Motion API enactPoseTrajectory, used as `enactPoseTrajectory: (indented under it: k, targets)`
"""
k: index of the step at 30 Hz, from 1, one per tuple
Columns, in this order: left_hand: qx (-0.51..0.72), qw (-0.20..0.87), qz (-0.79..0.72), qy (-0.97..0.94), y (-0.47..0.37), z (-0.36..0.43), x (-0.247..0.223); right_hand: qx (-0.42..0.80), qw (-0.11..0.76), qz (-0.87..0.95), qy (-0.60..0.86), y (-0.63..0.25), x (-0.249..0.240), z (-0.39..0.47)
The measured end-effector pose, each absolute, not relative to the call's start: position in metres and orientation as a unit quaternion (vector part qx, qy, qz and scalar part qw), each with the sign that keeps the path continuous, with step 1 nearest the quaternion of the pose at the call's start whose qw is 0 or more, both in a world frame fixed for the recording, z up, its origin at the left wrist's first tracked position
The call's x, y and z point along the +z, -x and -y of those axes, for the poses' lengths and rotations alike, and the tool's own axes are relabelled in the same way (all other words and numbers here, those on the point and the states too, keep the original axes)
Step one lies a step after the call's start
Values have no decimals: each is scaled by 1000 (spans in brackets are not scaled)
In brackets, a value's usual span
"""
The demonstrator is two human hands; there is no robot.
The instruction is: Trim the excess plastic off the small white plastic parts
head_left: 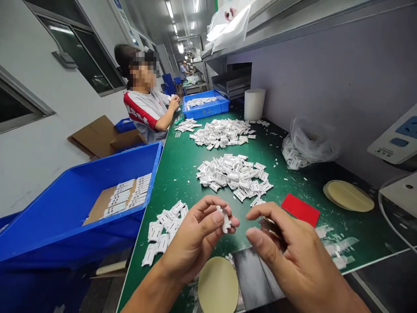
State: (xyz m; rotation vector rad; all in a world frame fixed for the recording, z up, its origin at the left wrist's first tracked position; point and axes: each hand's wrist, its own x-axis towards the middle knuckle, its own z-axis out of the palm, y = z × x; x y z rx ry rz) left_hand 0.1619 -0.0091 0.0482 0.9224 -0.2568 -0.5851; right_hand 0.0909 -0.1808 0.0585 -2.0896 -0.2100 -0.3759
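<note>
Between the thumb and fingers of my left hand (203, 230) is a small white plastic part (224, 219), tilted on edge. Just to its right, my right hand (286, 248) is curled around a dark metallic tool (271, 227), mostly hidden by the palm; its thumb and index finger are apart at the tips. The hands do not touch. Beyond them lies a pile of similar white parts (228, 171) on the green table (176, 174). A smaller group of white parts (163, 233) sits left of my left hand.
A blue bin (107, 163) with rows of parts stands at the left. Round yellowish discs (218, 284), a red sheet (300, 209) and a plastic bag (309, 143) surround the hands. Farther back are another pile (223, 132), a white cup (254, 104), a blue tray (206, 111) and a seated person (146, 108).
</note>
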Motion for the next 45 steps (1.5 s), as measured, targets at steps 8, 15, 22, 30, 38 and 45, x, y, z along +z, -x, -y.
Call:
enactPoseTrajectory:
  k: [8, 15, 22, 30, 38, 45]
  targets:
    - [-292, 841, 108, -442, -162, 2, 49, -338, 243, 209, 885, -114, 48, 177]
    - [-314, 830, 112, -448, -157, 4, 48, -345, 226, 218, 885, -116, 32, 175]
    - [-319, 832, 104, -442, -156, 5, 47, -367, 204, 201, 885, -117, 32, 172]
    - [-311, 831, 101, -450, -156, 5, 47, -386, 191, 195, 881, -117, 30, 171]
    - [-304, 828, 90, -462, -157, 5, 46, -401, 169, 183, 881, -117, 31, 172]
    - [-303, 826, 75, -469, -157, 6, 45, -394, 173, 186, 883, -117, 28, 172]
